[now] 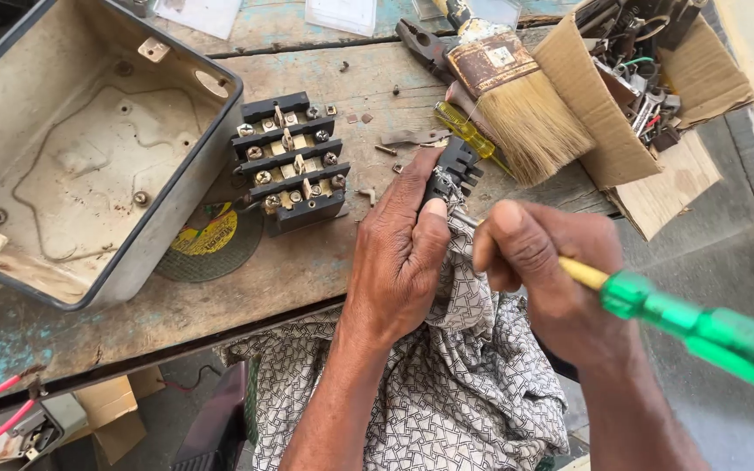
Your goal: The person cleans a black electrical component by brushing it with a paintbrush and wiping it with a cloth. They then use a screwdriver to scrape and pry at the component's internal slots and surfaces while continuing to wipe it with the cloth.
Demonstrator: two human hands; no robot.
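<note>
Two hands over a workbench [325,262]: left hand [399,253] grasps a black ribbed part [454,170], right hand [538,270] clenches a green screwdriver [700,327]

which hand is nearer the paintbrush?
Left. The left hand, holding a black part, sits just below-left of the paintbrush bristles. The right hand, holding the green screwdriver, is lower, farther from it.

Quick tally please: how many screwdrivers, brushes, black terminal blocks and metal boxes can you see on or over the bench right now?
Screwdrivers: 2, a green-handled screwdriver in the right hand, a yellow-handled screwdriver on the bench
Brushes: 1, the paintbrush
Black terminal blocks: 2, the large terminal block, a small black part in the left hand
Metal boxes: 1, the grey enclosure
Total: 6
</note>
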